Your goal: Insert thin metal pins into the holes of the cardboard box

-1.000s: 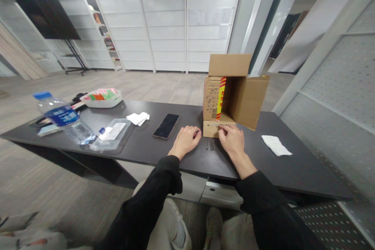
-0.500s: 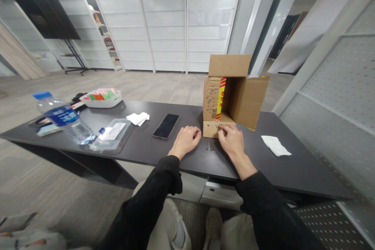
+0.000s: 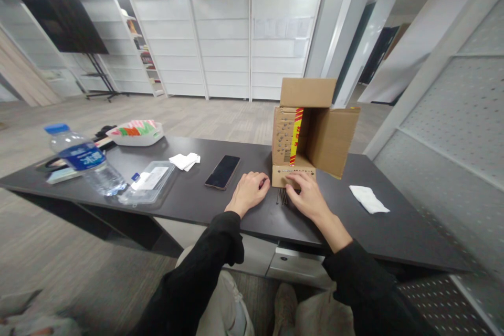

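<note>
An open cardboard box stands on its side, its left panel dotted with several small round heads. Its lower flap hangs at the front and carries a row of similar small heads. My right hand is over this flap, thumb and fingers apart, with nothing visible in them. Just left of its thumb, several thin dark nails or screws lie side by side on the table. Beside the box's left edge my left hand rests with curled fingers; what they hold, if anything, is hidden.
On the dark table lie a phone, white tissues, a clear plastic case and a folded white tissue. A water bottle and a white tray are at the left.
My right hand has come slightly back and left from the flap, and its thumb and fingers have spread apart. My left hand has stayed in place.
</note>
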A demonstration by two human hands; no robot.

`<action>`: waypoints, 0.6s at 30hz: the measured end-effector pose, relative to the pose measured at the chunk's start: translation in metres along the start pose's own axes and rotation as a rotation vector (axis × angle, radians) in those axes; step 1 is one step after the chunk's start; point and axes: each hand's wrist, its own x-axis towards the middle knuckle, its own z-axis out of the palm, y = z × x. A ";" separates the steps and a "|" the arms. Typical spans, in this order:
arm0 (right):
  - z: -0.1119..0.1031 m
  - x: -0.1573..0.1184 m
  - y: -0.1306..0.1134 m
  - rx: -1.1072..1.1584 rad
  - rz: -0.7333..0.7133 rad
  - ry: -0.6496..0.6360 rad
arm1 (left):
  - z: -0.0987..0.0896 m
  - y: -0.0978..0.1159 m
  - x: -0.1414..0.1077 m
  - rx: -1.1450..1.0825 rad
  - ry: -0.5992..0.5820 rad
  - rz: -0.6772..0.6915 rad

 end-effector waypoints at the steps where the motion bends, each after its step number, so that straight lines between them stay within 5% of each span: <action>1: -0.002 -0.002 -0.002 0.010 -0.029 -0.034 | 0.001 -0.001 0.000 0.002 0.003 0.005; 6: -0.007 -0.012 -0.011 -0.013 -0.106 -0.169 | 0.004 -0.003 0.001 0.005 0.017 0.019; 18: -0.005 -0.015 -0.021 -0.072 -0.154 -0.249 | 0.001 -0.001 0.000 0.049 0.018 -0.022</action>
